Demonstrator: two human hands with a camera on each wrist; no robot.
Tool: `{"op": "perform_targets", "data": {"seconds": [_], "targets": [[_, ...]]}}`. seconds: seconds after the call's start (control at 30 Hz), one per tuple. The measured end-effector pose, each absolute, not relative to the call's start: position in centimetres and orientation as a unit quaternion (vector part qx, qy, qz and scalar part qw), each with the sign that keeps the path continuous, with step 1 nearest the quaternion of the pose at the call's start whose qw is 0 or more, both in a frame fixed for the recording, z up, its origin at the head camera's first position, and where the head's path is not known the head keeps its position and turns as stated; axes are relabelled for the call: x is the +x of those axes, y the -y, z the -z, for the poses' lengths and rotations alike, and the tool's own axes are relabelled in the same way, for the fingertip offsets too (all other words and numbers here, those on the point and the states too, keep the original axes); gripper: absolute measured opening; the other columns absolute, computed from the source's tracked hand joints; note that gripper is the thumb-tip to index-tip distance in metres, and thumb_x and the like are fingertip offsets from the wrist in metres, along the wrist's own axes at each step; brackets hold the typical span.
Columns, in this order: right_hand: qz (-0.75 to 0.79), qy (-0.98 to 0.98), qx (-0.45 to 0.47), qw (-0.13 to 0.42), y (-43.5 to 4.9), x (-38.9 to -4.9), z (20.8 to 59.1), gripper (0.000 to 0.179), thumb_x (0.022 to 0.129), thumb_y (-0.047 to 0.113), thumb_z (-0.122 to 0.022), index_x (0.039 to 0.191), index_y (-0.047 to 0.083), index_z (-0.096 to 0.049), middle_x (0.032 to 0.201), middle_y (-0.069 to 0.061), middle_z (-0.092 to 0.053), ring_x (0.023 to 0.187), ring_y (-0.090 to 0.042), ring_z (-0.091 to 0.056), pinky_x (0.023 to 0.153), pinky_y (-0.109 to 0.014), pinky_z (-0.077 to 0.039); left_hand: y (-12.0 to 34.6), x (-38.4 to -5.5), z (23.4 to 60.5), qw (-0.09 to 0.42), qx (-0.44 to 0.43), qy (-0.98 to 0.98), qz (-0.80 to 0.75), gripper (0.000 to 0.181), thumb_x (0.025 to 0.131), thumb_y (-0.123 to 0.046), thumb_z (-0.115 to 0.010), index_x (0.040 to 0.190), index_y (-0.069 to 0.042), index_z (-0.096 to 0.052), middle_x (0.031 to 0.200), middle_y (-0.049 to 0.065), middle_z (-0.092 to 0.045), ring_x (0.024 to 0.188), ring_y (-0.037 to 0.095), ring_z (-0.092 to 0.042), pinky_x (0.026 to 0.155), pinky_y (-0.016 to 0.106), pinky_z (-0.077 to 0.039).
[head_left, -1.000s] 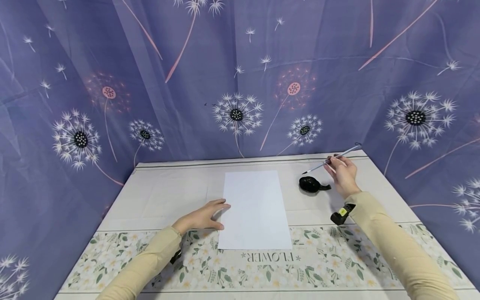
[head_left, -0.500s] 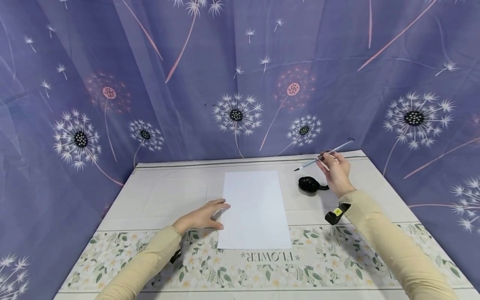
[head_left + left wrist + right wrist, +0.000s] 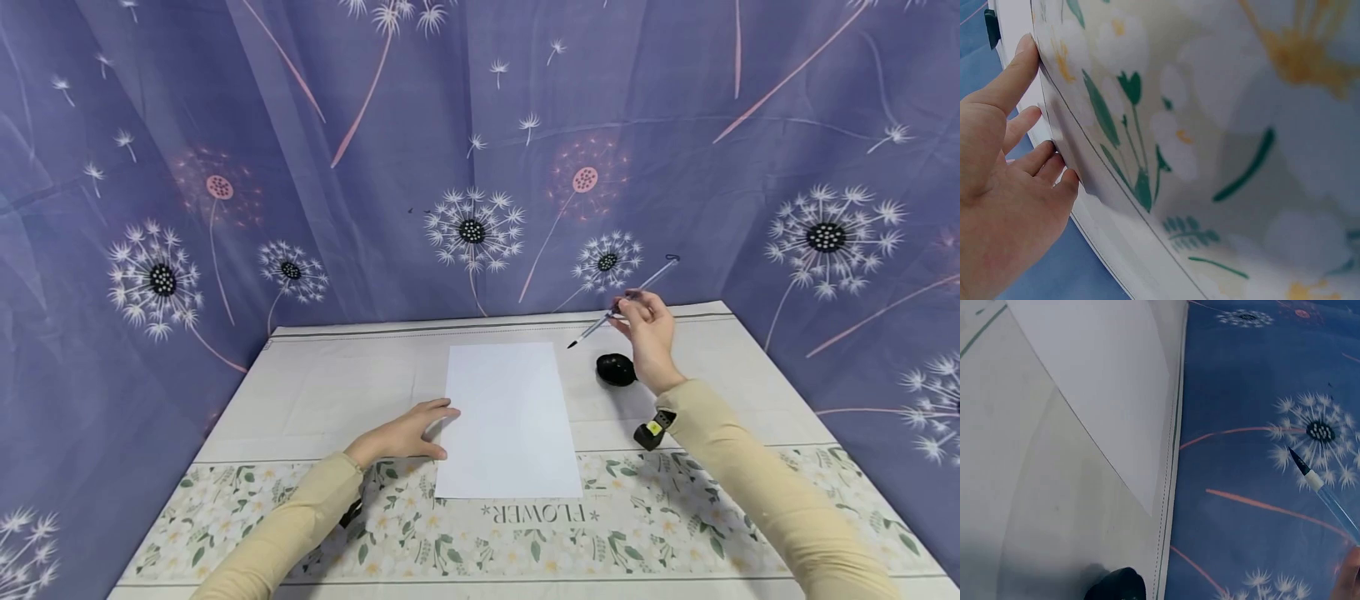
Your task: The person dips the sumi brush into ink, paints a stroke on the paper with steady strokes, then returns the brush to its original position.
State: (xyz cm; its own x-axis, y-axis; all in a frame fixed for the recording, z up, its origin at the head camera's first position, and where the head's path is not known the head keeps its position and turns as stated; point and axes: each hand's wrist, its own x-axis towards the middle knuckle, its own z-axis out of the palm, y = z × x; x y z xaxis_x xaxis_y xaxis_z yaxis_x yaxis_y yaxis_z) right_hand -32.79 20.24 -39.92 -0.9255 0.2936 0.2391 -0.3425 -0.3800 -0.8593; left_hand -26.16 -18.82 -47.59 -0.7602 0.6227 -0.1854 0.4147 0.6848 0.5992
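A blank white sheet of paper (image 3: 510, 421) lies on the table in the head view. My left hand (image 3: 408, 429) rests at its left edge, fingers straight and spread; the left wrist view shows this hand (image 3: 1016, 162) against the tablecloth. Past the sheet's upper right corner, my right hand (image 3: 647, 337) pinches a writing brush (image 3: 596, 325) by its blue handle, the dark tip slanting down toward the paper. In the right wrist view the brush (image 3: 1329, 497) points up and left, with only a bit of the fingers showing. A glossy black bowl-like dish (image 3: 616, 369) sits below the right hand, its handle hidden behind it.
The white tablecloth (image 3: 345, 375) has a floral band with the word FLOWER, upside down, along its front part. A purple dandelion-print curtain (image 3: 375, 250) stands behind and on both sides of the table. Each wrist wears a dark camera, the right one (image 3: 649, 433) with a yellow label.
My right hand has moved left with the brush, from beyond the black dish toward the paper's upper right corner, now covering the dish's handle. The left hand and the paper have stayed put.
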Motion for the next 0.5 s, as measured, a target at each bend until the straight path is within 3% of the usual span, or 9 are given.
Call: {"op": "perform_targets", "data": {"seconds": [0.23, 0.5], "targets": [[-0.798, 0.556, 0.104, 0.209, -18.3, -32.6, 40.1, 0.015, 0.092, -0.008, -0.057, 0.101, 0.004, -0.058, 0.082, 0.001, -0.071, 0.079, -0.006, -0.069, 0.069, -0.022, -0.059, 18.9, -26.2, 47.6, 0.19, 0.29, -0.899, -0.268, 0.075, 0.086, -0.031, -0.072, 0.149, -0.008, -0.037, 0.158, 0.023, -0.019, 0.145, 0.042, -0.021, 0.111, 0.057, -0.035], [-0.732, 0.622, 0.162, 0.225, -16.2, -32.3, 39.9, 0.014, 0.091, -0.011, -0.055, 0.106, -0.011, -0.052, 0.082, 0.008, -0.066, 0.082, -0.002, -0.067, 0.072, -0.02, -0.059, 18.8, -26.2, 47.5, 0.188, 0.291, -0.898, -0.27, 0.075, 0.086, -0.031, -0.072, 0.149, -0.007, -0.037, 0.158, 0.024, -0.019, 0.145, 0.043, -0.021, 0.113, 0.058, -0.032]]}}
